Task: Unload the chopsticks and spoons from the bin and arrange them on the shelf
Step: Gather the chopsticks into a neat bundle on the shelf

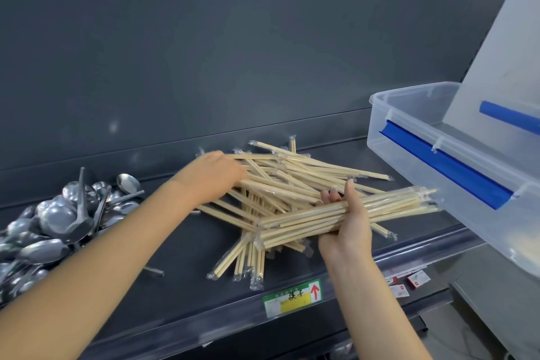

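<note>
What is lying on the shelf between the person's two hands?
In the head view, a loose heap of wrapped chopsticks lies between the left hand and the right hand, which grips its own bundle.

Shelf tag: a green and yellow paper tag [292,298] in the clear strip on the front edge of the shelf [175,327].
Handwriting: 筷子 in black, on the pale band above the tag's yellow field.
Small print: at the tag's left end, too fine to read.
Arrow: a red arrow [314,291] pointing up, on the tag's white right end.
Small cards: red-and-white cards [418,279] below the shelf at the right, print unreadable.
</note>
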A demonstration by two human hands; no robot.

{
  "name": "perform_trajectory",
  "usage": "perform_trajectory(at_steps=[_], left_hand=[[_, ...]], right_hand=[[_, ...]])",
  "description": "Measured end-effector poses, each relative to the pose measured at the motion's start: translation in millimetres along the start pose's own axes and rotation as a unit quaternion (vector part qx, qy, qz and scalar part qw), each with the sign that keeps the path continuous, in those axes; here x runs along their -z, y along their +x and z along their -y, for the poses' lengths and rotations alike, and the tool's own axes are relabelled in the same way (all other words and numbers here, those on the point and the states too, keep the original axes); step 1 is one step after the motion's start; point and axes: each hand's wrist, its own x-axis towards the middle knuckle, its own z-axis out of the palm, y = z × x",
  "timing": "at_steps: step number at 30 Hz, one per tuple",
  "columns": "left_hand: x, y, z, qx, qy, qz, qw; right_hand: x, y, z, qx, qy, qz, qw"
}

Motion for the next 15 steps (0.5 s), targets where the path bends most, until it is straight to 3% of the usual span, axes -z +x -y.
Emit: perform_trajectory(at_steps=[3, 6, 9, 13, 15], left_hand=[[20, -10, 11, -0.003, 0.052, -0.084, 0.995], [43, -17, 16, 0.052, 0.099, -0.060, 0.992], [61, -23, 21, 0.134, 0.012, -0.022, 0.991], [60, -30, -6, 0.116, -0.110, -0.019, 0.987], [58, -32, -17, 0.127, -0.119, -0.024, 0.984]], right_hand=[[-1, -1, 4, 0.013, 0.019, 0.005, 1.000], [-3, -4, 3, 0.005, 0.030, 0.021, 0.999], [-3, -7, 0, -0.008, 0.046, 0.056, 0.997], [-7, -10, -10, -0.037, 0.038, 0.072, 0.996], [-8, -10, -15, -0.058, 0.043, 0.080, 0.994]])
